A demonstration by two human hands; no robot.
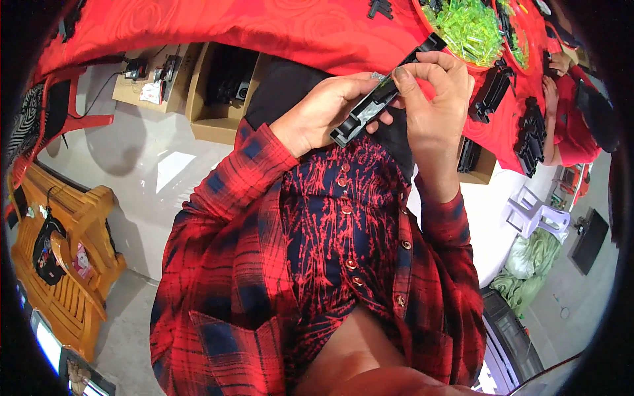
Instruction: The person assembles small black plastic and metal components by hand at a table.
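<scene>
A long black plastic part (356, 117), narrow and channel-shaped with a greyish inside, lies slantwise before my chest. My left hand (320, 109) is closed round its lower side, with fingertips showing beyond the far edge. Over its upper half, my right hand (437, 99) is closed in a pinch, thumb and forefinger pressed at the channel. Whatever sits between those fingertips is hidden; a small hint of green shows in the channel beside them. Just beyond my right hand, yellow-green translucent plastic pieces (467, 30) are heaped in a red basin (485, 66) on the table.
A red cloth (264, 23) covers the table. Stacked black plastic parts (492, 91) lie on its right, with more black parts (530, 135) nearer its edge. Another person (573, 122) in red works at the far right. An open cardboard box (221, 122) stands under the table.
</scene>
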